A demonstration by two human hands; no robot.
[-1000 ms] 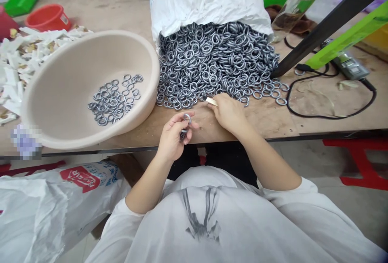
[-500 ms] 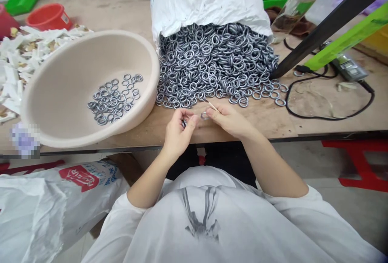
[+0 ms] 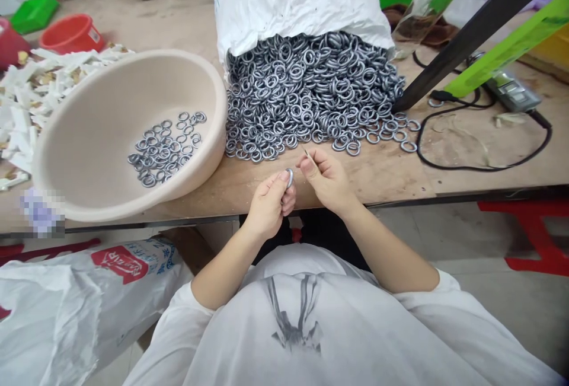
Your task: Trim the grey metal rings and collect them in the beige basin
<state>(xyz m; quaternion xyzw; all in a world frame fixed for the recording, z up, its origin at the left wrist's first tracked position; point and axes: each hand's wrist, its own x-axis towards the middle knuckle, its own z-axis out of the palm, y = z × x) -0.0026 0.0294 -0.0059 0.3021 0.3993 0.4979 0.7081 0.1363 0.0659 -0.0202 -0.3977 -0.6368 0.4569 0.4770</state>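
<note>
My left hand (image 3: 269, 202) is closed, pinching a grey ring (image 3: 290, 178) upright between thumb and fingers. Whatever else sits in its curled fingers is hidden. Close by on the right, my right hand (image 3: 326, 181) grips a thin pale stick (image 3: 310, 158) with a dark tip; the rest of it is covered by the fingers. Behind both hands lies a heap of grey rings (image 3: 306, 89), spilling from a white sack (image 3: 302, 9). To the left, a large beige basin (image 3: 89, 101) contains several of the same rings, gathered at its bottom.
White scraps (image 3: 22, 101) are piled left of the basin, near a red tub (image 3: 73, 35). A dark slanted post (image 3: 471, 36) and a black cable (image 3: 480, 168) occupy the right side. Below the table's left edge rests another white sack (image 3: 142, 291).
A ring that was between the two hands is now upright in my left hand's pinch. My left hand has turned and shifted right. The right-hand stick has tilted more steeply.
</note>
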